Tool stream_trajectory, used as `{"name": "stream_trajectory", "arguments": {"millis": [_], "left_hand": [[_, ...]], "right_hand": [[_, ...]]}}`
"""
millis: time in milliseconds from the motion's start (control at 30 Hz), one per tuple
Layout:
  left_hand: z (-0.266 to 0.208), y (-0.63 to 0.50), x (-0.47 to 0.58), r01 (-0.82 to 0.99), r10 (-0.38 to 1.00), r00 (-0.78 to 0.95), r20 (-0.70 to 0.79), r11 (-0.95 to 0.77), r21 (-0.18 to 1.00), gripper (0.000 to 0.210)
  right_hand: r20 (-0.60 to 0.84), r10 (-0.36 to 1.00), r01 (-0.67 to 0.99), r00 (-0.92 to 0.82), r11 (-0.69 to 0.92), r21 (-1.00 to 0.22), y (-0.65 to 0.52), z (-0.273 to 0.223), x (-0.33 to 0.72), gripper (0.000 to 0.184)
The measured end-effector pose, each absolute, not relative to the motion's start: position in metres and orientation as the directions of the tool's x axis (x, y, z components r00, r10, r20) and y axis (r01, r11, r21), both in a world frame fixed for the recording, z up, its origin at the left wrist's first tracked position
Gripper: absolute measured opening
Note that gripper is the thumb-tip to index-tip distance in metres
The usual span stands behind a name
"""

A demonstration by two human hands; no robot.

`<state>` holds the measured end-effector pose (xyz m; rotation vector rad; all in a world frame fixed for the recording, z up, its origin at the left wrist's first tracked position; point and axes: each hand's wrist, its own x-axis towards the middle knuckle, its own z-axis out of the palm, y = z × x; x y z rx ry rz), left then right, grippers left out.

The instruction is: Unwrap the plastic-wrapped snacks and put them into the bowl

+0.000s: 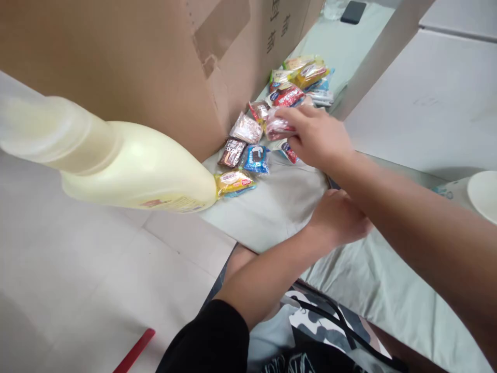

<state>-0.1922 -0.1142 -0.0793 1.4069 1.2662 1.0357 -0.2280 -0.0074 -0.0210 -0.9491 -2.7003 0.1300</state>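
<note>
My right hand [316, 132] reaches over the pile with its fingers closed on a red-and-white snack packet [276, 124] in shiny clear wrap. Just below, my left hand [341, 215] is closed in a fist partly behind my right forearm; what it holds, if anything, is hidden. Around the held packet lie several small wrapped snacks: a red packet [287, 95], a yellow packet [309, 75], a pale packet [247, 128], a dark brown packet [232, 153], a blue packet [256, 158] and a yellow packet [235, 181] beside the bottle.
A large pale-yellow bottle [147, 166] stands at the left near the cloth's edge. Behind the snacks rises a cardboard box [155, 57]. White boxes [423, 93] and a paper cup [462, 191] are at the right. A phone [353, 12] lies at the back on the pale cloth [404, 280].
</note>
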Motion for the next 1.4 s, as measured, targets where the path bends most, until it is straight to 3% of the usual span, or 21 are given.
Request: {"name": "stream_trajectory", "arguments": {"millis": [67, 133, 233, 300, 367, 433, 633, 800, 867, 967, 1067, 1133, 1200, 1333, 1400], "left_hand": [[-0.074, -0.114, -0.194, 0.354, 0.989, 0.149, -0.001, -0.052, 0.934, 0.01], [-0.073, -0.113, -0.191, 0.305, 0.996, 0.085, -0.011, -0.015, 0.952, 0.012], [-0.077, -0.114, -0.177, -0.2, 0.989, 0.017, -0.146, 0.146, 0.969, 0.019], [-0.079, -0.115, -0.161, -0.529, 0.961, 0.15, -0.233, 0.277, 0.802, 0.029], [-0.081, -0.117, -0.144, -0.656, 0.936, 0.26, -0.239, 0.352, 0.668, 0.04], [-0.083, -0.119, -0.129, -0.663, 0.931, 0.263, -0.253, 0.365, 0.653, 0.05], [-0.092, -0.11, -0.117, -0.58, 0.895, 0.29, -0.34, 0.447, 0.681, 0.046], [-0.1, -0.106, -0.105, -0.439, 0.893, 0.295, -0.34, 0.443, 0.781, 0.067], [-0.104, -0.107, -0.096, -0.346, 0.91, 0.254, -0.328, 0.402, 0.848, 0.077], [-0.11, -0.109, -0.086, -0.144, 0.937, 0.22, -0.272, 0.307, 0.941, 0.08], [-0.113, -0.111, -0.081, 0.133, 0.973, 0.187, -0.132, 0.108, 0.985, 0.055], [-0.112, -0.113, -0.08, 0.324, 0.975, 0.223, -0.01, -0.065, 0.944, 0.029], [-0.11, -0.115, -0.079, 0.446, 0.953, 0.295, 0.069, -0.201, 0.872, 0.017], [-0.106, -0.121, -0.076, 0.467, 0.908, 0.402, 0.117, -0.313, 0.827, 0.025], [-0.108, -0.123, -0.074, 0.454, 0.9, 0.42, 0.115, -0.318, 0.832, 0.039]], "right_hand": [[0.324, 0.645, 0.633, -0.692, 0.758, -0.158, -0.02, -0.001, -0.189, 0.053], [0.43, 0.67, 0.688, -0.605, 0.712, -0.14, -0.036, 0.009, -0.141, 0.053], [0.564, 0.741, 0.846, -0.363, 0.516, -0.134, -0.068, -0.005, -0.071, 0.051], [0.524, 0.784, 0.878, -0.333, 0.46, -0.13, -0.094, -0.027, -0.035, 0.053], [0.442, 0.807, 0.852, -0.393, 0.5, -0.157, -0.12, -0.049, -0.009, 0.055], [0.383, 0.8, 0.794, -0.463, 0.566, -0.223, -0.142, -0.061, 0.013, 0.059], [0.514, 0.79, 0.665, -0.334, 0.584, -0.466, -0.164, -0.066, 0.105, 0.049], [0.393, 0.802, 0.548, -0.449, 0.595, -0.588, -0.149, -0.106, 0.133, 0.07], [0.381, 0.797, 0.549, -0.469, 0.6, -0.582, -0.143, -0.115, 0.127, 0.051], [0.425, 0.81, 0.579, -0.405, 0.587, -0.566, -0.135, -0.114, 0.122, 0.019], [0.484, 0.832, 0.543, -0.271, 0.547, -0.637, -0.132, -0.11, 0.126, 0.017], [0.463, 0.859, 0.492, -0.218, 0.506, -0.708, -0.133, -0.109, 0.128, 0.016], [0.426, 0.883, 0.44, -0.196, 0.467, -0.767, -0.133, -0.11, 0.128, 0.015], [0.362, 0.924, 0.378, -0.125, 0.382, -0.843, -0.132, -0.112, 0.117, 0.014], [0.301, 0.953, 0.367, -0.043, 0.296, -0.882, -0.131, -0.112, 0.109, 0.009]]}}
